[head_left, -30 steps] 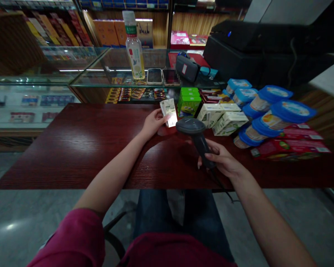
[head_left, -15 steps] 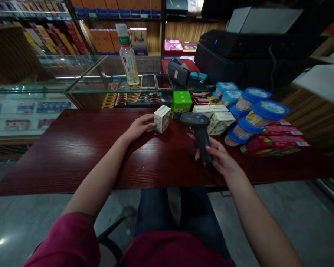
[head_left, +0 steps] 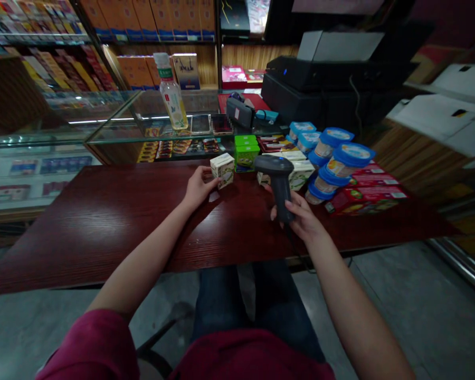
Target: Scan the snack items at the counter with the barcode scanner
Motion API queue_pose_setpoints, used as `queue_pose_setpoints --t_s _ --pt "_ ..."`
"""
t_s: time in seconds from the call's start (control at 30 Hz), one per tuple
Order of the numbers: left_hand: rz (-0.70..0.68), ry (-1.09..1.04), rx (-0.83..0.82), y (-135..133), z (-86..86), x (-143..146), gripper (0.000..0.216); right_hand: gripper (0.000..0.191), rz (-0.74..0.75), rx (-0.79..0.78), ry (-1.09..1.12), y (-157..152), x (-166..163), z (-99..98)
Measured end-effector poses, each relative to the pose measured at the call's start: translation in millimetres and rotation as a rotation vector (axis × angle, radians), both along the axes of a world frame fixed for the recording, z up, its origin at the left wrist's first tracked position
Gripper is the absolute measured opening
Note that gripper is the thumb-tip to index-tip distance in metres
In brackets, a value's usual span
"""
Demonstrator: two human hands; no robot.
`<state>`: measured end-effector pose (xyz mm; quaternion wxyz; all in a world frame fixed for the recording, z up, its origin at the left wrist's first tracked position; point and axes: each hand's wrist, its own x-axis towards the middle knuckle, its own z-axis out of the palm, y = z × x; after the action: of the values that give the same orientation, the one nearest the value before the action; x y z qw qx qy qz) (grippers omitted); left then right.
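My right hand (head_left: 301, 219) is wrapped round the handle of a black barcode scanner (head_left: 277, 182), held upright over the dark red wooden table (head_left: 103, 221). My left hand (head_left: 198, 187) grips a small white carton (head_left: 222, 170) that rests on the table just left of the scanner head. Right behind the scanner lie more white cartons (head_left: 301, 171) and a stack of green boxes (head_left: 245, 152).
Blue-lidded tubs (head_left: 340, 161) and red flat packs (head_left: 366, 192) crowd the table's right side. A glass counter (head_left: 142, 113) behind holds a drink bottle (head_left: 170, 92), phones and a black pouch. A black printer (head_left: 320, 84) stands at the back right; shelves of boxes fill the back.
My left hand lowered the white carton from in front of the scanner and set it on the table further left. The scanner came upright in my right hand. My view drifted right.
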<state>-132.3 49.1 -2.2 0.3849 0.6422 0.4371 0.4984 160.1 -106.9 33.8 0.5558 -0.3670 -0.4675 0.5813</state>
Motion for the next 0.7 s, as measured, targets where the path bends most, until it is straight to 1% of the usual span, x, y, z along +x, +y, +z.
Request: queue_pose_setpoints --t_s 0.1,0.2,0.23,0.3,0.4,0.47,0.57,0.7 --pt "-0.079 0.057 0.016 -7 11.0 -4 0.039 0.055 -0.027 0.040 0.007 1 0 0.3" --pt "-0.126 0.160 0.083 -17 22.2 -6 0.039 0.056 -0.059 0.092 0.029 -3 6 -1.7" --pt "-0.140 0.179 0.092 -21 24.0 -4 0.039 0.057 -0.077 0.107 0.034 -7 9 -3.1" --pt "-0.197 0.156 0.049 -28 23.4 3 0.038 0.062 -0.124 0.127 0.030 -17 18 -6.4" --pt "-0.280 0.064 -0.034 -36 16.3 25 0.039 0.064 -0.202 0.131 0.012 -36 30 -10.4" --pt "-0.293 0.025 -0.021 -40 11.2 43 0.041 0.063 -0.249 0.135 0.021 -46 35 -11.3" --pt "-0.274 -0.004 0.011 -43 6.8 68 0.042 0.060 -0.271 0.150 0.061 -52 37 -11.1" --pt "-0.200 0.041 0.059 -46 7.8 96 0.034 0.057 -0.230 0.149 0.071 -51 35 -13.3"
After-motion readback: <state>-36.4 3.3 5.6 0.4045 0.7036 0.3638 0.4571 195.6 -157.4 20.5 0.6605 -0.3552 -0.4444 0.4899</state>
